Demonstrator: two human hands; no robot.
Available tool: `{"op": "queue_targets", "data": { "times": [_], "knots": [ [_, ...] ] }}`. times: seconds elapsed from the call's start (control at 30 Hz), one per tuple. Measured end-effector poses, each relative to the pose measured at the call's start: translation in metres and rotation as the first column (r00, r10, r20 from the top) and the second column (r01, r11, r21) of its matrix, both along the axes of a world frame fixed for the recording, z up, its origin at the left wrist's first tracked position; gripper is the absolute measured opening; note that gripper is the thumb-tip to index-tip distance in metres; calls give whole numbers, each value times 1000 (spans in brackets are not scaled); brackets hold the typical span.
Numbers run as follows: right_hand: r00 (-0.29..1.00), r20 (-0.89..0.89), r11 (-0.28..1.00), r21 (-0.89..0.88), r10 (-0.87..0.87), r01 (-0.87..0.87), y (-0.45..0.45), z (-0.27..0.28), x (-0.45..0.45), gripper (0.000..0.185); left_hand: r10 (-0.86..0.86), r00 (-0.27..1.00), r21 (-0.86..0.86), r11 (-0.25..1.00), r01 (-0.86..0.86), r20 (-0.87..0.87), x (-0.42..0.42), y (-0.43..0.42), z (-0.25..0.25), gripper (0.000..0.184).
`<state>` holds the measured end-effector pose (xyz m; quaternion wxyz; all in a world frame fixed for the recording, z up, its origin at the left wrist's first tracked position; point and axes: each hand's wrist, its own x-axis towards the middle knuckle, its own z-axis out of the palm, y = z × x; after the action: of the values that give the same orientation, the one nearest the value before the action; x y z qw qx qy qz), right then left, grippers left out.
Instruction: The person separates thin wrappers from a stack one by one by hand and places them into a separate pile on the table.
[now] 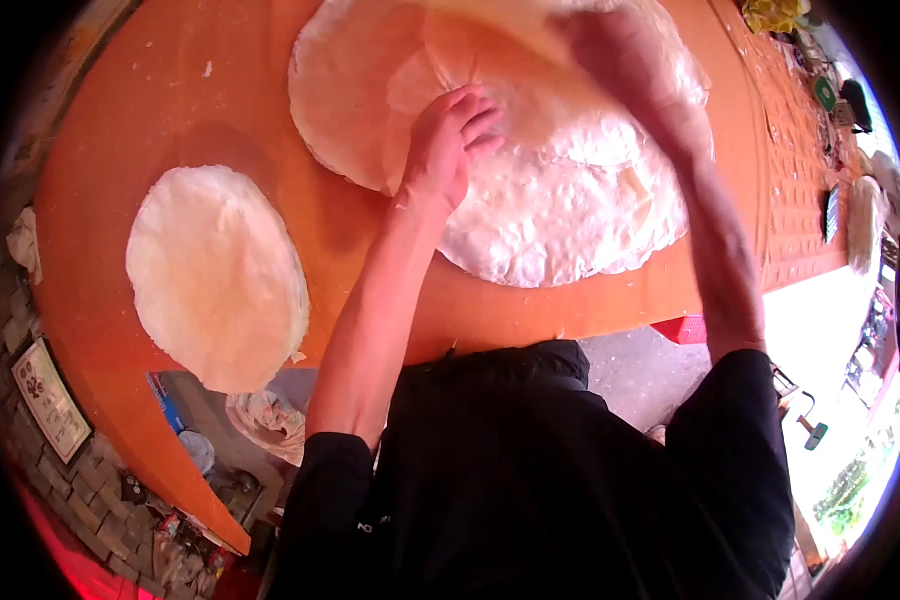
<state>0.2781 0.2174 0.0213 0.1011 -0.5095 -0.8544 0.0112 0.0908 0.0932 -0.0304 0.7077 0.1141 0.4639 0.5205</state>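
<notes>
Large round sheets of thin, pale flatbread lie overlapping on the orange table, with bumpy, shiny surfaces. My left hand is over them, its fingers curled and closed on a thin translucent flatbread sheet, which creases towards the fingertips. At the upper right, my right hand is smeared by motion above the same pile, so its fingers are unclear. A blurred pale-yellow sheet edge stretches between the two hands. Apart to the left lies a smaller oval stack of flatbread, its lower end reaching the table edge.
The orange table runs in front of my body. A framed sign is by the brick surface at left. Crumpled cloth lies below the table, and a red basket is under its right side. Small items line the far right.
</notes>
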Motion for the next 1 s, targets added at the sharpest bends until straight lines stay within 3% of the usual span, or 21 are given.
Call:
{"op": "queue_targets", "data": {
  "times": [0.1,0.2,0.33,0.4,0.5,0.57,0.73,0.93,1.0],
  "knots": [
    [967,-220,992,-28,-127,124,44,105,41,13,-40,995,3,999,40,-91,0,-14,-1,35],
    [944,-326,983,-185,-55,-6,66,153,78,19,-78,982,-9,997,77,-171,1,-25,0,33],
    [980,-161,960,273,113,-66,-24,74,31,10,-75,994,-108,992,66,-79,9,-34,2,29],
    [971,235,999,5,51,-54,-36,-6,31,5,-89,994,-121,989,80,-64,17,-39,2,27],
    [987,76,987,-91,142,-135,-54,-42,39,7,3,997,-149,989,8,77,21,-38,2,17],
    [998,-56,990,-135,34,-41,-69,-28,37,10,18,997,-148,989,-6,74,24,-40,0,15],
    [998,1,991,-114,69,-68,-75,-31,42,12,52,990,-193,981,-26,133,46,-42,-10,9],
    [993,-82,991,-95,84,-92,-84,-36,35,16,65,987,-196,980,-35,147,60,-34,0,13],
    [996,-38,986,-147,78,-83,-80,-25,32,18,96,986,-86,993,-85,134,66,-31,-1,19]
  ]
}}
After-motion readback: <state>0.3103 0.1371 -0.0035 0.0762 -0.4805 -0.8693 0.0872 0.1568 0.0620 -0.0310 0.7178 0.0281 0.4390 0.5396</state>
